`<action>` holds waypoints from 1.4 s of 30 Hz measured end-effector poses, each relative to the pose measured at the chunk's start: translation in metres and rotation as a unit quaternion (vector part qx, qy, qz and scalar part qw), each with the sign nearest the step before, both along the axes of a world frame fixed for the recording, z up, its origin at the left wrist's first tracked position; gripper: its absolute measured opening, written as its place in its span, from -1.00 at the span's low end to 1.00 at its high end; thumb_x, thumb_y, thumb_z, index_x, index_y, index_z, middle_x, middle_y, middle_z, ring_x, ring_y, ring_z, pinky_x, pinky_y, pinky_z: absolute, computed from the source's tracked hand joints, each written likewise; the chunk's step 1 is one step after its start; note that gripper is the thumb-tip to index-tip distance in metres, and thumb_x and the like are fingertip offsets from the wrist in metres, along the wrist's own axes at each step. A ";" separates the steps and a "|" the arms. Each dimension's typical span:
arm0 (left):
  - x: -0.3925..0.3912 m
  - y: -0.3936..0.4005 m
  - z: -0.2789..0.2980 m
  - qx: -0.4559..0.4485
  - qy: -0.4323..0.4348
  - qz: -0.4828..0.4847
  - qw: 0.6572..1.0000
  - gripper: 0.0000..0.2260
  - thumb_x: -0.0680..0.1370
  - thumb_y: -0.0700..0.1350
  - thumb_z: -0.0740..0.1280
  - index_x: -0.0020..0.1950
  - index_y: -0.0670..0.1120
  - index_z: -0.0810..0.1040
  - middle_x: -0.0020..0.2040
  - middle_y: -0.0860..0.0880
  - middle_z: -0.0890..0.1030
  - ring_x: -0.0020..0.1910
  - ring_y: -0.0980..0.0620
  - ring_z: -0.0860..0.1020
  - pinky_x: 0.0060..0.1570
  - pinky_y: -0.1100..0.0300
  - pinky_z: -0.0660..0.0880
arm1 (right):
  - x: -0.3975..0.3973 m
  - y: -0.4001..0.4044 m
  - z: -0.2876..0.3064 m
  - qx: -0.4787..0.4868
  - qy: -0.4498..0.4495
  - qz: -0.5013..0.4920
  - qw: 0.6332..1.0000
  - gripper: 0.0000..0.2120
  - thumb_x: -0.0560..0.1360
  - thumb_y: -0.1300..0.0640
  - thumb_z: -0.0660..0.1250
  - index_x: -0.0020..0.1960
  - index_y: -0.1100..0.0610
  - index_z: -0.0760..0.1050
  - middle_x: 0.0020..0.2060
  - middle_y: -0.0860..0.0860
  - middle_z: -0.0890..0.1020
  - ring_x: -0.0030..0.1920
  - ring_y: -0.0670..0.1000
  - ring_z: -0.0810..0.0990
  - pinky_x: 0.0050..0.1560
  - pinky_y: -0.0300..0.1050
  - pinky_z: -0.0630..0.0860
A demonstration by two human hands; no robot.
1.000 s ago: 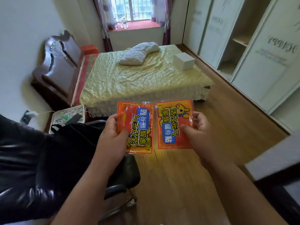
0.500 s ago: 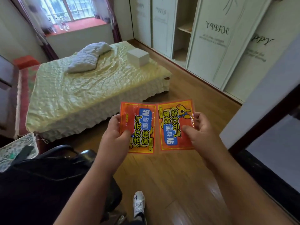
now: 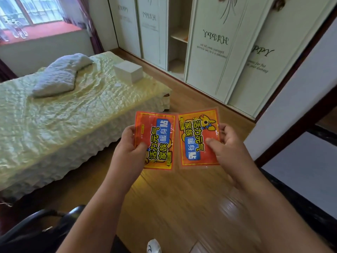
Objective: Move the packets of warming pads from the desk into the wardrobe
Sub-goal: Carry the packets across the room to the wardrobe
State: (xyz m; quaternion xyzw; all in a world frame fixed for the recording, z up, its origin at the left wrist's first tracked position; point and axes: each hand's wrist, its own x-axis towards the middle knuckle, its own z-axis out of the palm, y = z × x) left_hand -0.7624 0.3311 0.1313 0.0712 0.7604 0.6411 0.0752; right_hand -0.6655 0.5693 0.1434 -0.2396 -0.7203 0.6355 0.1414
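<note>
Two orange warming-pad packets, left packet [image 3: 155,141] pinched by left hand [image 3: 130,147], right packet [image 3: 197,137] pinched by right hand [image 3: 228,145], one wardrobe [image 3: 206,52] loomed nearer than before, bed [image 3: 63,110] shifted leftward

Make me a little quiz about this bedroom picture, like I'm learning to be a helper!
1. True or false: the left hand and the right hand each hold one orange packet.
2. What lies on the bed nearest the wardrobe? A) a white box B) a shoe C) a bottle
3. Fill in: the wardrobe has one open section with a ____ inside.

Key
1. True: the left packet and the right packet are held side by side over the wooden floor.
2. A, the white box.
3. Shelf.
</note>
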 end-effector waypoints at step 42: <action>-0.258 0.205 0.003 0.003 -0.020 -0.020 1.000 -0.72 0.56 -0.08 0.28 0.10 0.34 0.53 0.04 0.03 0.77 -0.08 -0.04 0.78 -0.07 -0.21 0.71 | -0.255 0.221 -0.013 -0.029 -0.033 -0.023 0.999 -0.80 0.65 0.08 0.39 0.11 -0.21 0.45 -0.10 -0.27 0.76 -0.15 -0.10 0.80 -0.20 -0.02 0.71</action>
